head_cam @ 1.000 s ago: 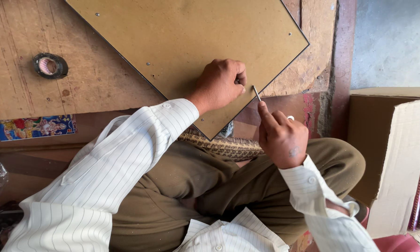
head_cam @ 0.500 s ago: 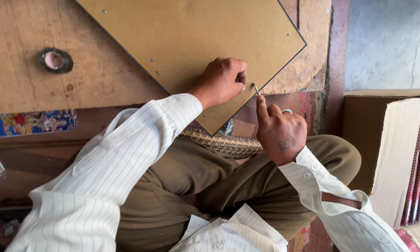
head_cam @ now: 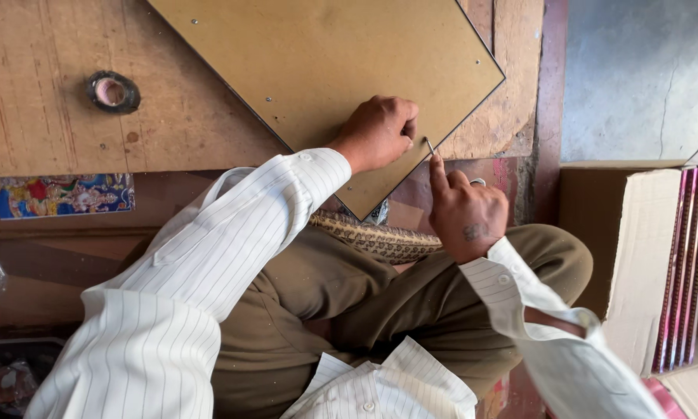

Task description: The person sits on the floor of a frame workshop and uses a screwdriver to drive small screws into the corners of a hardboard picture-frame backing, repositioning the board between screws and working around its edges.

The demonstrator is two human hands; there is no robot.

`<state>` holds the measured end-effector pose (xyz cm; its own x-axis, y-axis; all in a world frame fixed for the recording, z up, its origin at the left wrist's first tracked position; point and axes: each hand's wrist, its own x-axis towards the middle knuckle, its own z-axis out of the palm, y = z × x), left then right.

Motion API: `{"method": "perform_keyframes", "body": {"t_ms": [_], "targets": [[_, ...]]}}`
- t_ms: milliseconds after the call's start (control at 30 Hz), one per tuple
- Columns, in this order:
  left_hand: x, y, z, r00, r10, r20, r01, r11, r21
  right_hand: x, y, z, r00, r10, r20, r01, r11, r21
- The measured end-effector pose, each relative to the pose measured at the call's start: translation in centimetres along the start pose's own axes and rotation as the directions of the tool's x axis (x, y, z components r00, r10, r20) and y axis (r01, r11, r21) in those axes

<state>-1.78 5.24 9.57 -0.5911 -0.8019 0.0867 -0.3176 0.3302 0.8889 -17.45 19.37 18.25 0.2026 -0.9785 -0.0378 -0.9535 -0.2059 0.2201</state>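
At the lower-right edge of the brown backing board (head_cam: 341, 70), a small metal pin (head_cam: 429, 146) is standing tilted; the right hand (head_cam: 467, 213) is pinching it w/ finger + thumb; the left hand (head_cam: 376, 133) is resting clenched on the board just beside the pin, what's inside the fist can't be told. The board is lying angled on the wooden bench (head_cam: 46, 124), corner overhanging the lap; a tape roll (head_cam: 113, 91) is sitting well apart at left; an open cardboard box (head_cam: 636, 233) is standing at right.
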Motion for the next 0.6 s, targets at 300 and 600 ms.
{"method": "perform_keyframes", "body": {"t_ms": [300, 600], "targets": [[0.2, 0.0, 0.0, 0.998, 0.059, -0.024, -0.059, 0.998, 0.017, 0.1, -0.9, 2.4, 0.867, 0.476, 0.148, -0.337, 0.341, 0.878], [0.0, 1.0, -0.5, 0.999, -0.033, 0.037, 0.033, 0.999, 0.016, -0.3, -1.5, 0.6, 0.976, 0.168, -0.139, -0.141, 0.973, 0.184]]}}
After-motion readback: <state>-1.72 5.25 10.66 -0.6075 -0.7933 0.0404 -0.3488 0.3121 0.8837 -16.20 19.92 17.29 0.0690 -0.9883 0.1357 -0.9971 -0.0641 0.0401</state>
